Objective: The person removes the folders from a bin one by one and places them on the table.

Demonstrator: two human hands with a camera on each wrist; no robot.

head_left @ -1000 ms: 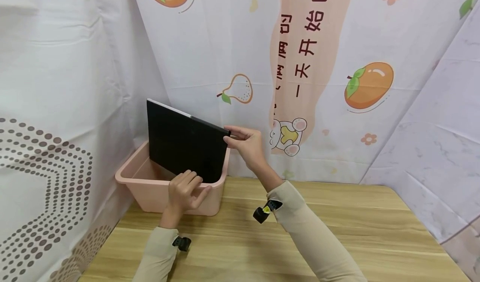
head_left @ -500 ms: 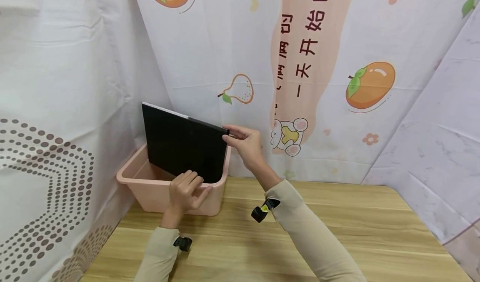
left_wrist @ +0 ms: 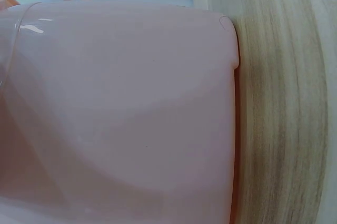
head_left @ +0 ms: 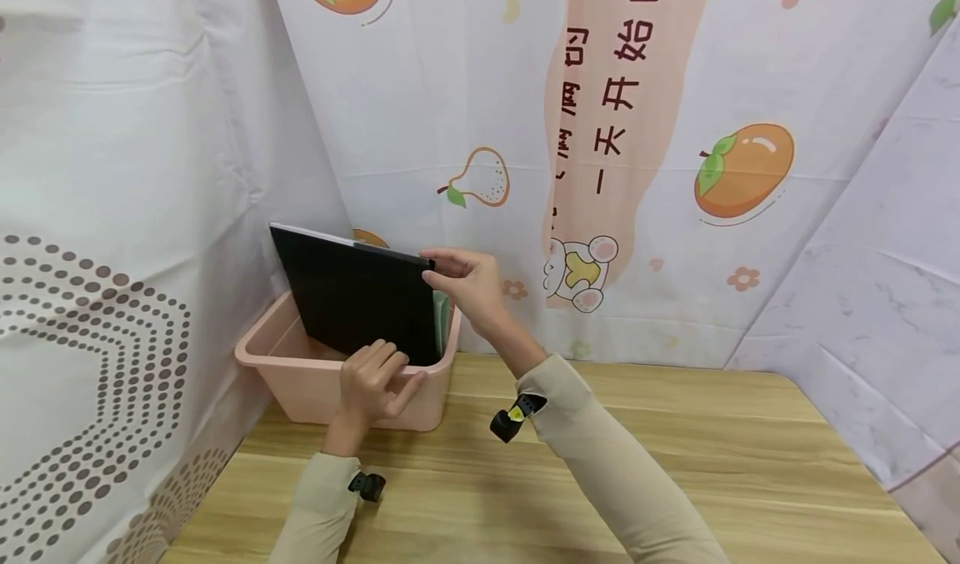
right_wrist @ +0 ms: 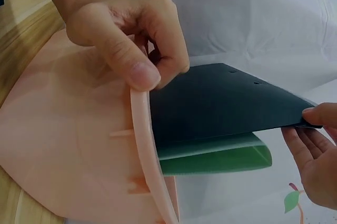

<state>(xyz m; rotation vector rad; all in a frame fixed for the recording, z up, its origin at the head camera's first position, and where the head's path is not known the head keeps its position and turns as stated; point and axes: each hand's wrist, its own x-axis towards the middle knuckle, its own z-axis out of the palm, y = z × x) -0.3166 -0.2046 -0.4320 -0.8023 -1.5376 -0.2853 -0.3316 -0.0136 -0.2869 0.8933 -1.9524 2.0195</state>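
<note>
2 hands (head_left: pixel 371 383) (head_left: pixel 476 287): L on 1 bin (head_left: pixel 300 391), R w/ 1 blk folder (head_left: pixel 360 297)

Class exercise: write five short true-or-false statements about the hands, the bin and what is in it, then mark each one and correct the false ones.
1. The right hand pinches a corner of the black folder. True.
2. The left hand lies on the table. False: the left hand grips the near rim of the pink bin.
3. The folder lies flat on the table. False: the folder slants up out of the bin.
4. A green item shows beyond the folder. True.
5. The bin stands on the table. True.
</note>
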